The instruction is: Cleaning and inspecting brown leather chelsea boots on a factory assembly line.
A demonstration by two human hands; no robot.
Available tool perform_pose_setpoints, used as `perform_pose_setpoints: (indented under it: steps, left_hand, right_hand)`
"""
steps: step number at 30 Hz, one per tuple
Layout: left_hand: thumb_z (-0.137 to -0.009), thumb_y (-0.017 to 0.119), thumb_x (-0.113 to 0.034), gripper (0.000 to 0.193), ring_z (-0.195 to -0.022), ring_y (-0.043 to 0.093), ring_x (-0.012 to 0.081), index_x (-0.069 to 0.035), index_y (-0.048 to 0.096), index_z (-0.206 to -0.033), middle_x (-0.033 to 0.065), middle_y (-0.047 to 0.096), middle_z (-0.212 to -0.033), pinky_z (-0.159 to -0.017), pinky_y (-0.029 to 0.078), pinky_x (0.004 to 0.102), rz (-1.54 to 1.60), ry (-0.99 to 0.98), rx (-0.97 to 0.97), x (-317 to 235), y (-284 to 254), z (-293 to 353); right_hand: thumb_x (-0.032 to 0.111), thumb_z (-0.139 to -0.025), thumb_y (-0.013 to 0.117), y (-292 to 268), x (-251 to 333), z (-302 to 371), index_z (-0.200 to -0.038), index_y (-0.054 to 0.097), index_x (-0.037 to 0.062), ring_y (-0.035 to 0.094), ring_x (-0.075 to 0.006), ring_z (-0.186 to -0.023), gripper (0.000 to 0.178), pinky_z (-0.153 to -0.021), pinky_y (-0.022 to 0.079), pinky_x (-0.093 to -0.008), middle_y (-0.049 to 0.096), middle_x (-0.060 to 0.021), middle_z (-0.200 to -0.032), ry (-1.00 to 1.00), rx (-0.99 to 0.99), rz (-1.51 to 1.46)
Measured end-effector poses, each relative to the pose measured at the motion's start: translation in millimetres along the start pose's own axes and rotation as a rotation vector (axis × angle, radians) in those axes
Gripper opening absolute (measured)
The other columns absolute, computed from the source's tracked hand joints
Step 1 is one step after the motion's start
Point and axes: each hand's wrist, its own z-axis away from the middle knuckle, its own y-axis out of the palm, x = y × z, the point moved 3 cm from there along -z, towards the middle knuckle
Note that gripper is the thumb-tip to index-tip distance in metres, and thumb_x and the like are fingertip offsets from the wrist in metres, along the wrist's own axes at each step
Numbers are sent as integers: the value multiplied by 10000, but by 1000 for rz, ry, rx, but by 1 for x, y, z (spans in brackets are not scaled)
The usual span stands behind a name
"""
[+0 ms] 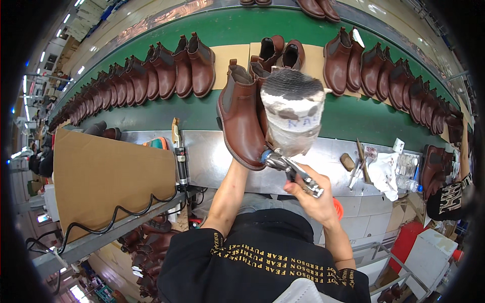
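Head view: left hand (241,162) mostly hidden beneath brown boot (241,121), held raised near conveyor (353,118), sole left, shaft far. Right hand (309,194) clamped round spray gun (293,170), nozzle touching boot's heel; gun's paper-wrapped cup (293,111) just right of boot.

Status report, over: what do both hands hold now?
Left hand under brown boot, holding it up. Right hand grips spray gun, cup near the boot. Nothing between them.

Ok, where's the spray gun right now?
Head view, centre: the spray gun is in the right hand, its taped cup beside the brown boot the left hand holds.
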Motion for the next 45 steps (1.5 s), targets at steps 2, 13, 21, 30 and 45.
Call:
perform_pose_setpoints:
  steps: [2, 13, 21, 30, 45]
  left_hand:
    - [-824, 587, -53, 452, -1109, 519, 207, -29, 481, -1262, 91, 537, -1233, -984, 396, 344, 13, 3, -11, -1, -5, 6]
    - [-830, 569, -46, 425, -1089, 530, 211, -26, 492, -1248, 93, 548, -1219, -965, 410, 342, 62, -48, -110, 13, -58, 9]
    - [-834, 556, -41, 407, -1075, 537, 214, -24, 501, -1237, 95, 555, -1208, -951, 420, 341, 114, -103, -126, 28, -67, -18]
    - [-839, 542, -36, 388, -1059, 546, 217, -22, 510, -1225, 96, 564, -1196, -935, 431, 339, 138, -162, -178, 46, -104, -31]
    - [-847, 517, -27, 359, -1033, 560, 222, -18, 526, -1206, 99, 578, -1177, -910, 450, 336, 196, -175, -154, 80, -191, -204]
  right_hand:
    - [78, -852, 655, 3, 0, -5, -1065, 574, -31, 536, -69, -676, 253, -621, 442, -200, 603, -8, -779, -8, 23, 36]
    - [56, -836, 667, -22, -30, -1, -886, 574, -35, 587, -110, -707, 140, -652, 479, -252, 615, -66, -772, 70, -282, 94]
    - [-40, -781, 683, -3, 1, -40, -1200, 546, -70, 615, -129, -730, 442, -665, 490, -240, 637, -114, -864, -47, -173, 361]
    - [48, -818, 684, -3, -28, -72, -1024, 635, -51, 545, -76, -687, 234, -639, 453, -230, 637, -40, -791, 112, -265, 243]
    - [168, -730, 782, -141, -199, 23, -1255, 467, -57, 564, -153, -896, 653, -760, 483, -285, 602, -116, -1041, 540, -555, 171]
